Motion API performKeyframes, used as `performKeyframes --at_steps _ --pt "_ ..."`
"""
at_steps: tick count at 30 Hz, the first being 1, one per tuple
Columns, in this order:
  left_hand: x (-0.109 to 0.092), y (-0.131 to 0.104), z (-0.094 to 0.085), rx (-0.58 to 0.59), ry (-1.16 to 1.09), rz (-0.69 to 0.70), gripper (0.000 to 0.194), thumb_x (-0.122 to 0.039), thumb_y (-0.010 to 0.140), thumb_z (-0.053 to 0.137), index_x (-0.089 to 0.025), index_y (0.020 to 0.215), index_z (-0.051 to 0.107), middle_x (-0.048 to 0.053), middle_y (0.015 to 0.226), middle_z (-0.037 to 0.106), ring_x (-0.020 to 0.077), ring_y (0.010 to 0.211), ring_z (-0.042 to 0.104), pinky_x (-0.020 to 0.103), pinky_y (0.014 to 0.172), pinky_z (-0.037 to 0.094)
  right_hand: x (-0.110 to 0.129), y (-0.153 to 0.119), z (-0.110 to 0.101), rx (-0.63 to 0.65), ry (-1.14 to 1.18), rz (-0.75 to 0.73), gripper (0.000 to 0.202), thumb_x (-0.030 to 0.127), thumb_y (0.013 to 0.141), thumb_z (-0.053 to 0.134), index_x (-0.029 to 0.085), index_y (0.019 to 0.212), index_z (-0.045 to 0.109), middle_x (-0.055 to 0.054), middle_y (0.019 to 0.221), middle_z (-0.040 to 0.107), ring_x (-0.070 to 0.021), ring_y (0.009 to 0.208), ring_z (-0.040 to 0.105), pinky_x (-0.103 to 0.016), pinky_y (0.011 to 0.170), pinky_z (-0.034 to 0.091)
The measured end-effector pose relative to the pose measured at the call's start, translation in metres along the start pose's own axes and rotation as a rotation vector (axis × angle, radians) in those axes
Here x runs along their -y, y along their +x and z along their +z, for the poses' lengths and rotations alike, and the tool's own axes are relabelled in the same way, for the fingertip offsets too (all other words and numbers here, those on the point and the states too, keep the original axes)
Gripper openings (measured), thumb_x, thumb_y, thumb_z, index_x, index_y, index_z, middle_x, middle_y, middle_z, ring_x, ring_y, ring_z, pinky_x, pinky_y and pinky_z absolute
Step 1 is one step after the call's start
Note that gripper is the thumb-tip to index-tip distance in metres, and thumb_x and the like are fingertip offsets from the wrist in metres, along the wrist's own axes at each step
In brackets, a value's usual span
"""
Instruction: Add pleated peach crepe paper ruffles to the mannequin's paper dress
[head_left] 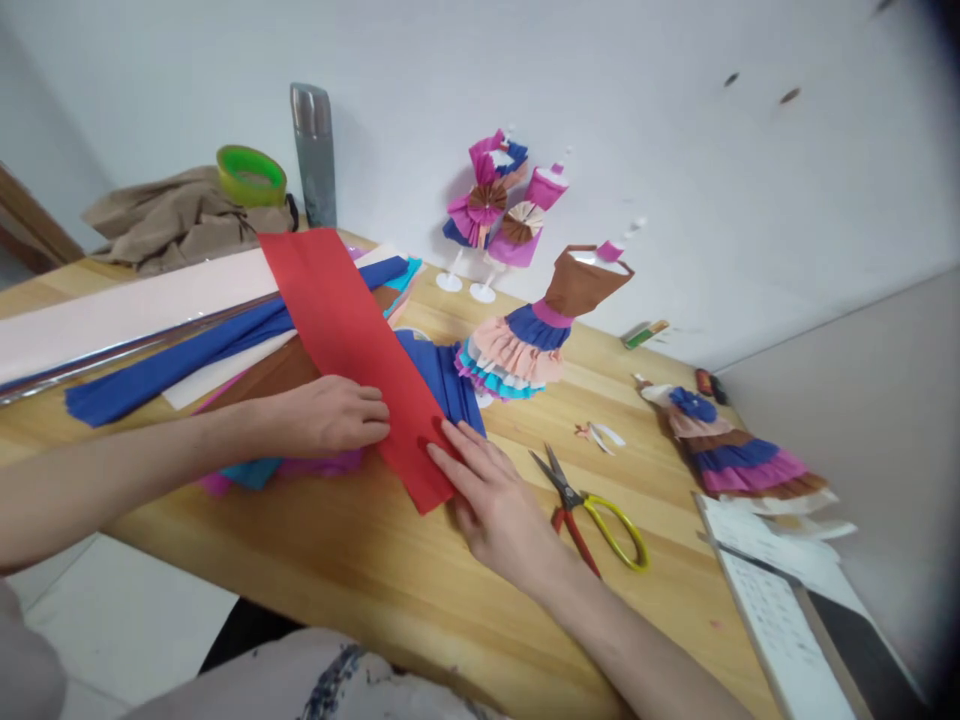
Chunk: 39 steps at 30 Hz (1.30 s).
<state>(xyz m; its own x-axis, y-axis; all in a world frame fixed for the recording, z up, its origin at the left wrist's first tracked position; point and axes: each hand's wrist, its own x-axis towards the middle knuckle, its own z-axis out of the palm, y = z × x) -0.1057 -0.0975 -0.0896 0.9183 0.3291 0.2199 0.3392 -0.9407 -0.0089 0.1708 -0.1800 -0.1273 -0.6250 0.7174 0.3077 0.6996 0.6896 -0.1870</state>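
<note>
A long strip of red crepe paper (349, 320) lies aslant over other coloured papers, its near end on the table. My left hand (337, 415) is closed at the strip's left edge, with curled fingers that seem to pinch it. Over the near right corner lies my right hand (495, 490), its fingers outstretched and resting on the red paper. Pleated blue paper (442, 375) shows just beyond the strip's right edge. To the right of my right hand are open scissors (574, 500) with one yellow and one red handle.
Behind stand a brown-topped ruffled paper dress (585, 285) on a small stand, two more dressed stands (487, 195), and a grey flask (313, 155). A green tape roll (251, 175) sits on brown cloth (165, 220). At right lie another paper dress (750, 450) and a white keyboard (772, 610).
</note>
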Motion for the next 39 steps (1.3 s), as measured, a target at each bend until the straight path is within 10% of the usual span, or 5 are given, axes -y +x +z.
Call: performKeyframes --at_steps 6,10,24,31,39 --pt "0.014 0.027 -0.009 0.234 -0.157 0.034 0.027 -0.013 0.097 0.046 -0.016 0.079 0.066 0.005 0.084 0.07 0.0148 0.077 0.059 0.025 0.063 0.036 -0.02 -0.067 -0.033 -0.092 -0.192 0.561 0.038 0.033 0.094 0.048 0.018 0.127 0.06 -0.013 0.105 0.065 -0.024 0.08 0.068 -0.036 0.064 0.057" --pt "0.023 0.056 0.002 0.361 -0.215 0.023 0.017 -0.02 0.089 0.062 -0.018 0.072 0.064 0.002 0.074 0.068 0.0149 0.071 0.057 0.024 0.063 0.034 -0.034 -0.104 -0.035 0.078 -0.373 0.802 0.049 0.046 0.093 0.049 0.014 0.128 0.059 -0.015 0.101 0.063 -0.0305 0.086 0.066 -0.039 0.066 0.055" --pt "0.041 0.118 0.014 0.73 -0.54 0.068 0.03 -0.01 0.072 0.07 -0.016 0.049 0.051 -0.004 0.047 0.049 0.0121 0.055 0.045 0.025 0.058 0.03 -0.035 -0.111 -0.051 0.144 0.056 0.821 0.043 0.039 0.088 0.051 0.017 0.125 0.057 -0.014 0.109 0.066 -0.0263 0.089 0.067 -0.041 0.08 0.055" --pt "0.035 0.106 0.018 0.563 -0.31 0.048 0.015 -0.014 0.069 0.078 -0.017 0.07 0.064 0.001 0.077 0.067 0.0165 0.076 0.056 0.024 0.064 0.033 -0.028 -0.117 -0.031 -0.041 0.504 0.858 0.053 0.043 0.088 0.06 0.019 0.134 0.052 -0.015 0.123 0.067 -0.0259 0.109 0.066 -0.041 0.096 0.053" --pt "0.033 0.092 0.019 0.384 -0.199 0.086 0.043 -0.022 0.069 0.082 -0.016 0.106 0.062 0.01 0.11 0.064 0.025 0.106 0.055 0.029 0.085 0.039 -0.033 -0.106 -0.014 -0.094 0.606 0.851 0.06 0.04 0.082 0.067 0.022 0.137 0.051 -0.012 0.124 0.066 -0.0246 0.105 0.067 -0.044 0.098 0.051"
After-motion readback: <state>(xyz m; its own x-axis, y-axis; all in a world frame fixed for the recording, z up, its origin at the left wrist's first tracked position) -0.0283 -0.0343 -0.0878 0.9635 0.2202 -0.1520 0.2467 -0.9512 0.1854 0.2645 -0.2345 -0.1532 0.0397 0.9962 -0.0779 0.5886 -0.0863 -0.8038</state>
